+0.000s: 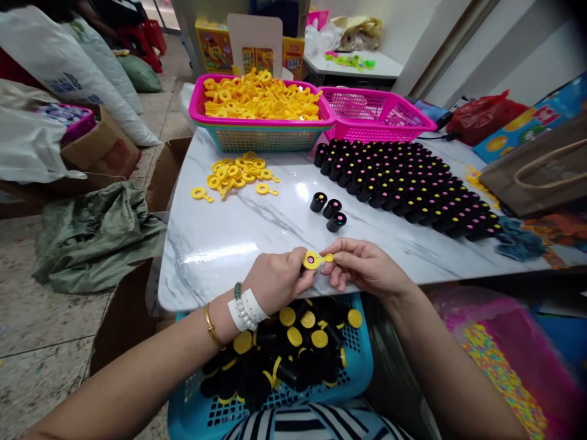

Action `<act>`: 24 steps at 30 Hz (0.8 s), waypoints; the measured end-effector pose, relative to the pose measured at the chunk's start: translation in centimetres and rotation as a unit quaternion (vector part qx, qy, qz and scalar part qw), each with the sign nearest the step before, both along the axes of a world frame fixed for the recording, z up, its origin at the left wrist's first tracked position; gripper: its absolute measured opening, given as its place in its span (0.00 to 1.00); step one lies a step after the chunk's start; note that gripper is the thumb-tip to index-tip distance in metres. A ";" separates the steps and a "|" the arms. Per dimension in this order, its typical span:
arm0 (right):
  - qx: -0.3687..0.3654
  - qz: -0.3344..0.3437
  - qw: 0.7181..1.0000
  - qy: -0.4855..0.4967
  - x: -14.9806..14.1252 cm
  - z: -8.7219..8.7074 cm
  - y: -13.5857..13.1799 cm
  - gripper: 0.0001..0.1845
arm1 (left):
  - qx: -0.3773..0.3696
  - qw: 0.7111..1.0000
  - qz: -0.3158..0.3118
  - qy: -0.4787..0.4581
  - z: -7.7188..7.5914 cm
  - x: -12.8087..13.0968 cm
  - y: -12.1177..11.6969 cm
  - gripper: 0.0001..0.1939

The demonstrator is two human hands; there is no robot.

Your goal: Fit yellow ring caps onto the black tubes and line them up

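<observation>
The left hand [275, 281] and right hand [364, 266] pinch a yellow plastic ring [310, 260] just above the table edge, its thin tab between the right fingertips. That slick tab could slip and drop off the glossy marble table [220, 269]. Upright black caps [403, 183] crowd together at 1 o'clock, where one knock could topple them. A mesh blue basket [358, 366] sits at 6 o'clock.

A speckled tile floor [46, 305] spreads at 8 o'clock, with white sacks [59, 79] and a red stool [142, 36] at 10 and 11 o'clock; a small white table [353, 64] and a pale wall [518, 49] stand at 1 and 2 o'clock.
</observation>
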State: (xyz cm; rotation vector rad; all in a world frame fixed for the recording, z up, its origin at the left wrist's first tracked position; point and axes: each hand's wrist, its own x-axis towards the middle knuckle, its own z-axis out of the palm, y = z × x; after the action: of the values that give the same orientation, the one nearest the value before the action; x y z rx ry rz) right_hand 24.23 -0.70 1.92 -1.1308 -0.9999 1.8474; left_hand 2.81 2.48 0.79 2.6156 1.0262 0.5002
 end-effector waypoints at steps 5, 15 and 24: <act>0.035 0.075 0.988 -0.130 -1.7 1.2 2.2 0.15 | -0.025 1.000 -0.009 0.012 -0.1 -0.3 0.2 0.12; 0.075 0.093 0.969 -0.217 -4.5 1.5 0.0 0.15 | -0.043 0.997 0.012 0.057 0.8 -1.0 -1.0 0.18; 0.144 0.081 0.925 -0.343 -6.6 -0.5 -7.1 0.05 | -0.068 0.997 -0.019 -0.009 1.2 -6.2 -2.7 0.26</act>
State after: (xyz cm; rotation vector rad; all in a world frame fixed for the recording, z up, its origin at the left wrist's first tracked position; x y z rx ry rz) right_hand 17.63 -7.77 1.40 -1.5809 -1.7371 1.3560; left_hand -3.39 -0.25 2.00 2.5001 0.9687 0.4295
